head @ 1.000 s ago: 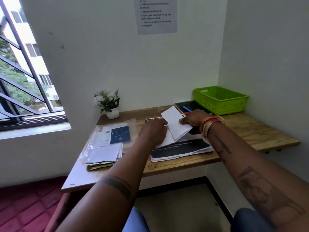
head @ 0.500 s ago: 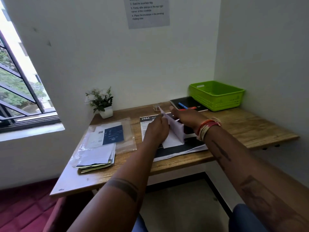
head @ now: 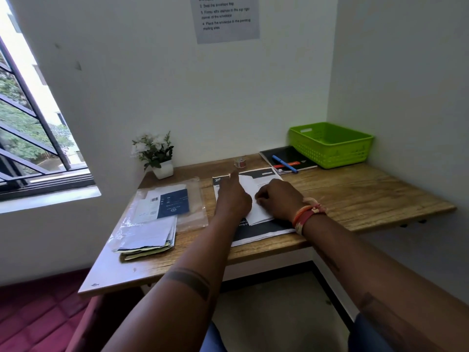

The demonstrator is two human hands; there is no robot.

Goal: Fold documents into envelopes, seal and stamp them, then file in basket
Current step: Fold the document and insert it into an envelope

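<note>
A folded white document (head: 253,189) lies flat on a stack of black-and-white printed sheets (head: 256,232) in the middle of the wooden desk (head: 355,196). My left hand (head: 232,199) presses on its left side with the index finger stretched along the fold. My right hand (head: 278,199) is curled, knuckles down, on the document's right part. Left of them, a clear plastic sleeve with envelopes (head: 165,207) rests on a pile of papers (head: 147,237). An empty green basket (head: 330,146) stands at the back right corner. A small stamp roll (head: 239,162) sits near the wall.
A black notebook (head: 289,158) with a blue pen (head: 284,163) lies beside the basket. A small potted plant (head: 156,154) stands at the back left. A printed instruction sheet (head: 227,17) hangs on the wall; a barred window (head: 33,128) is at left.
The white document was held up and half folded between my hands; now it lies flat and both hands press it down. The view has tilted down slightly.
</note>
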